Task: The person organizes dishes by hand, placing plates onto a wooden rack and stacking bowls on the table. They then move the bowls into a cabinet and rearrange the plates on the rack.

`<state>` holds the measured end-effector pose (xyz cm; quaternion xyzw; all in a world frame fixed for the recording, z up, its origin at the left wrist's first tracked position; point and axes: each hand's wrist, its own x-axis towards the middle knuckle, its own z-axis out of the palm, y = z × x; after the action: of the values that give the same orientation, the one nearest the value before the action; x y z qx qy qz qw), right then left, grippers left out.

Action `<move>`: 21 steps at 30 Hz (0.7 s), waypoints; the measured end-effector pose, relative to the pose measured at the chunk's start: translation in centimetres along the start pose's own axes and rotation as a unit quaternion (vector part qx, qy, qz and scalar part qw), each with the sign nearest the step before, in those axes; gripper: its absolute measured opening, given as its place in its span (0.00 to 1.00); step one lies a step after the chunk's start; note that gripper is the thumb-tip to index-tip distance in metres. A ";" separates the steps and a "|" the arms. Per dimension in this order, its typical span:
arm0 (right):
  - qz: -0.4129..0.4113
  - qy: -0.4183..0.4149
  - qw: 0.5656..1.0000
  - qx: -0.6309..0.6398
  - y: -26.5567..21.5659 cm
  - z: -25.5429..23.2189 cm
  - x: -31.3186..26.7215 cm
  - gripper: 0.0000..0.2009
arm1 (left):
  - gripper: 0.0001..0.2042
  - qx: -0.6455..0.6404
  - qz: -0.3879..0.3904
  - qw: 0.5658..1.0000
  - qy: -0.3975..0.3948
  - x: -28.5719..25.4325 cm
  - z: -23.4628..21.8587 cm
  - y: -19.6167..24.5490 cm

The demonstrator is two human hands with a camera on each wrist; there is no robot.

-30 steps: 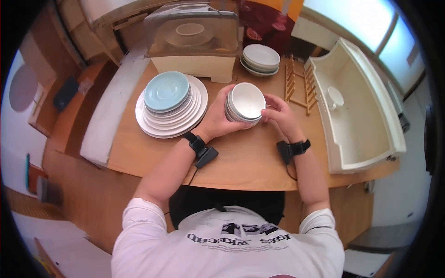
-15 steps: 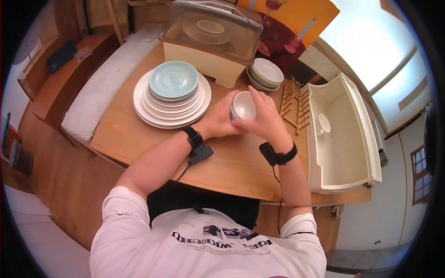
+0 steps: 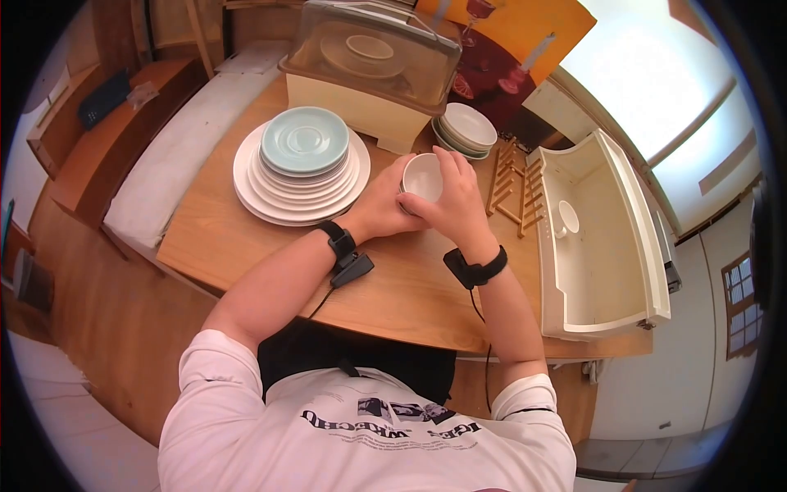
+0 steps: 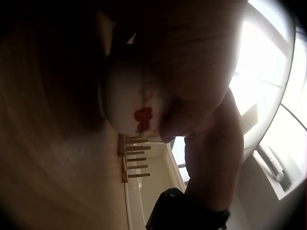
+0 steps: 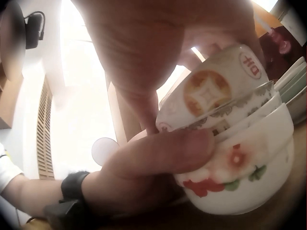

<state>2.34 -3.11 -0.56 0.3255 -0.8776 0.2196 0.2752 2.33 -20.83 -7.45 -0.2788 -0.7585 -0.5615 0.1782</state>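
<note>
Between my two hands is a stack of small bowls (image 5: 225, 196), white with red flowers and green leaves on the lowest one. My left hand (image 3: 384, 203) grips the stack from the side, its thumb lying across the outer walls in the right wrist view. My right hand (image 3: 461, 203) holds the top bowl (image 5: 207, 92) by its rim, thumb on the near side and fingers on the far side. That bowl bears an orange round emblem and sits tilted above the others. Its white inside (image 3: 422, 175) faces up in the head view.
A pile of white plates (image 3: 246, 176) topped by a light blue saucer (image 3: 305, 139) stands left. Behind are a lidded dish box (image 3: 361, 107) and stacked shallow bowls (image 3: 469, 127). Right are a wooden peg rack (image 3: 515, 197) and a cream bin (image 3: 607, 271) holding a white cup (image 3: 566, 219).
My right hand has moved from the stack's side to over the top bowl's rim and grips it. The head view has turned. My left hand still holds the stack.
</note>
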 end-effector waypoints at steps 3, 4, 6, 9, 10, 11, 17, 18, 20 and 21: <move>0.007 -0.007 1.000 0.012 0.0 -0.1 0.3 0.45 | 0.56 0.007 -0.014 1.000 -0.001 -0.1 0.1 0.1; 0.008 -0.010 1.000 0.026 0.2 0.0 0.4 0.44 | 0.56 0.011 -0.019 1.000 -0.001 -0.1 0.1 0.2; 0.017 -0.014 0.999 0.043 0.2 -0.1 0.7 0.43 | 0.57 0.015 -0.026 1.000 -0.004 0.0 0.1 0.2; 0.026 -0.005 0.998 0.061 0.1 -0.4 1.0 0.42 | 0.58 0.001 -0.042 0.999 -0.007 -0.1 0.0 0.6; 0.023 0.008 0.997 0.072 0.3 -0.4 0.9 0.42 | 0.58 -0.006 -0.047 0.999 -0.008 -0.1 0.0 0.7; 0.018 0.020 0.996 0.082 0.5 -0.5 1.0 0.42 | 0.58 -0.003 -0.046 0.999 -0.010 -0.1 -0.1 0.6; 0.042 0.156 0.980 0.119 2.2 -3.7 1.1 0.40 | 0.58 0.027 -0.023 0.999 -0.007 -0.3 0.1 0.1; 0.076 0.160 0.977 0.119 3.1 -4.1 1.1 0.40 | 0.58 0.027 -0.018 0.999 -0.006 -0.2 0.1 0.1; 0.145 0.169 0.968 0.118 5.5 -4.4 0.8 0.41 | 0.58 0.027 -0.016 0.999 -0.007 -0.2 0.1 0.1; 0.187 0.136 0.967 0.106 6.3 -4.4 0.4 0.41 | 0.59 0.026 -0.019 0.999 -0.009 -0.2 0.1 0.2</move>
<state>-0.79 3.56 1.64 0.1499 -0.8488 0.4008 0.3105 2.63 -20.79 -7.48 -0.2648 -0.7797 -0.5420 0.1676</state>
